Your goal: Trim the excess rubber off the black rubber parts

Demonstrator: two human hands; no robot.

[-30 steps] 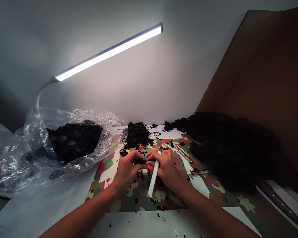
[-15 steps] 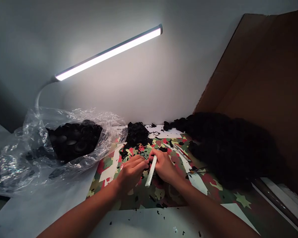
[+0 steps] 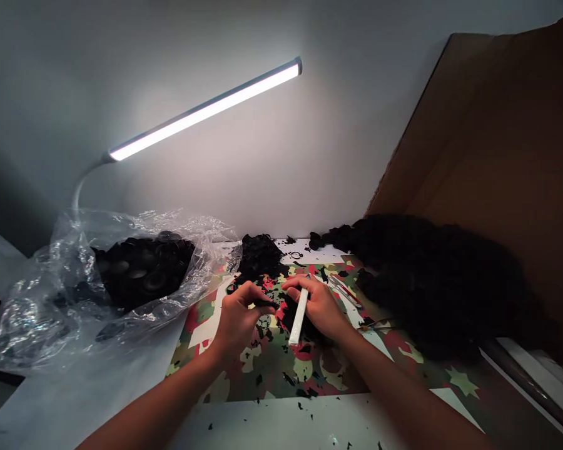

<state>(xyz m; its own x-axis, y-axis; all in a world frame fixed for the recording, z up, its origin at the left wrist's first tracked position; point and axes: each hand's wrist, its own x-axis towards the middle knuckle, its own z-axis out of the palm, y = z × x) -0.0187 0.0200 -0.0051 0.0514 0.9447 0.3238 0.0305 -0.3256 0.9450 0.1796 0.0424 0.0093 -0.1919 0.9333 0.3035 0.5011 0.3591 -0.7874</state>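
Note:
My left hand (image 3: 240, 312) is closed, pinching a small flat black piece (image 3: 265, 304) that looks like a thin rubber disc seen edge-on. In my right hand (image 3: 319, 304) is a slim tool with a white wrapped handle (image 3: 299, 320); its working end points away and cannot be made out. The two hands are apart, just above a camouflage-patterned sheet (image 3: 244, 381). Beneath my right hand lies a dark heap of black pieces (image 3: 288, 312), partly hidden by the hand and handle. Small black scraps are strewn over the sheet.
A clear plastic bag (image 3: 32, 312) of black round pieces (image 3: 145, 269) stands left. Behind the hands sits a pile of black scraps (image 3: 261, 253). A large black heap (image 3: 441, 281) lies right, against cardboard (image 3: 488, 137). Thin tools (image 3: 346, 292) lie nearby. A lit lamp (image 3: 206, 111) hangs above.
My left hand has drawn back left, away from my right hand, with the black piece in its fingers. The right hand has shifted slightly right with the white-handled tool.

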